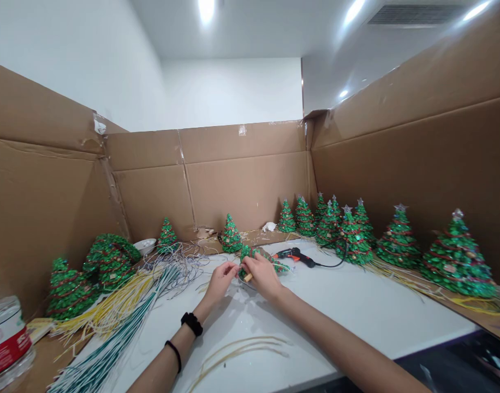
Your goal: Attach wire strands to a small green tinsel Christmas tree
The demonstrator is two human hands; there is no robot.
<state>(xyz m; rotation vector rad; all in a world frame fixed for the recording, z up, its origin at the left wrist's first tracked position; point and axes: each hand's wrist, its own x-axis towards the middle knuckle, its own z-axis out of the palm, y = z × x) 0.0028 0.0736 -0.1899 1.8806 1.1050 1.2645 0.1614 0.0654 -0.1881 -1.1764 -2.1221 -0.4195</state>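
Note:
A small green tinsel Christmas tree (pixel 246 252) lies tilted over the white board, partly hidden by my fingers. My right hand (pixel 263 274) is closed over it from the right, and a short tan stick-like piece (pixel 248 277) shows under its fingers. On the near left side of the tree, my left hand (pixel 224 277) has its fingertips pinched together close to the right fingers; whatever they grip is too small to make out. Just right of the tree rests a black and orange hot glue gun (pixel 295 255) with its cord.
Finished-looking trees (pixel 399 237) line the right side, and several more stand at the back and left. Bundles of yellow strands (pixel 111 303) and green strands (pixel 127 327) cover the left. A bottle (pixel 6 333) stands far left; loose pale strands (pixel 242 346) lie in front. Cardboard walls (pixel 245 185) enclose the table.

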